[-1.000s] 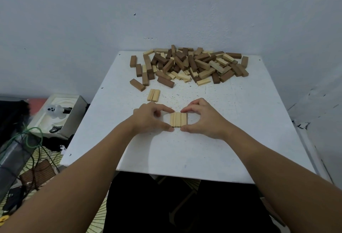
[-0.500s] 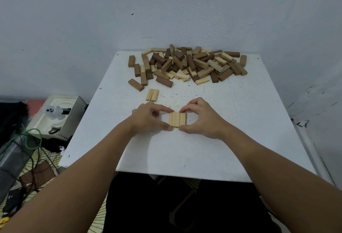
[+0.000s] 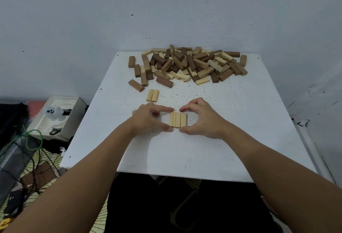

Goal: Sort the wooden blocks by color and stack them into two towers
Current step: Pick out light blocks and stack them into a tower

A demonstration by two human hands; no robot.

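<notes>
While three pale blocks [image 3: 178, 120] lie side by side flat on the white surface [image 3: 240, 121], the left hand [image 3: 148, 120] and right hand [image 3: 200, 120] pinch the row between forefingers and thumbs, two pale blocks [image 3: 152, 95] and the mixed pile [image 3: 187, 66] beyond.

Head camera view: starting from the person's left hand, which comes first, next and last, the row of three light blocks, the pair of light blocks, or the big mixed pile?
From the left hand:
1. Row of three light blocks, just to its right, between both hands.
2. Pair of light blocks, a little beyond it on the table.
3. Mixed pile, at the far edge by the wall.
</notes>
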